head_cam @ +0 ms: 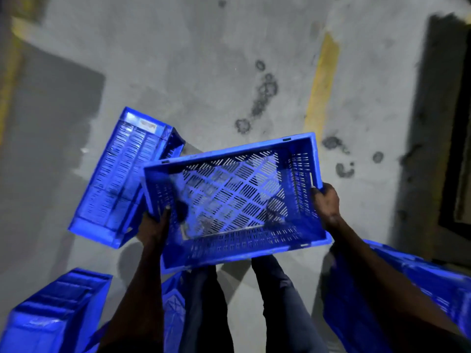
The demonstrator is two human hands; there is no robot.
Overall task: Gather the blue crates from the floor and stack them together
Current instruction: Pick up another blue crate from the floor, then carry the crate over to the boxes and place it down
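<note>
I hold an empty blue slatted crate (234,200) open side up above the grey floor, in front of my legs. My left hand (155,225) grips its left short rim, and my right hand (327,202) grips its right short rim. A second blue crate (119,179) lies tipped on its side on the floor to the left, partly behind the held one. Another blue crate (51,314) sits at the bottom left, and one more (433,289) at the bottom right behind my right forearm.
The concrete floor (204,72) has dark round stains and a yellow painted line (321,90) running away on the right. A dark frame or mat (453,123) lies at the right edge. Another yellow line (10,80) marks the far left.
</note>
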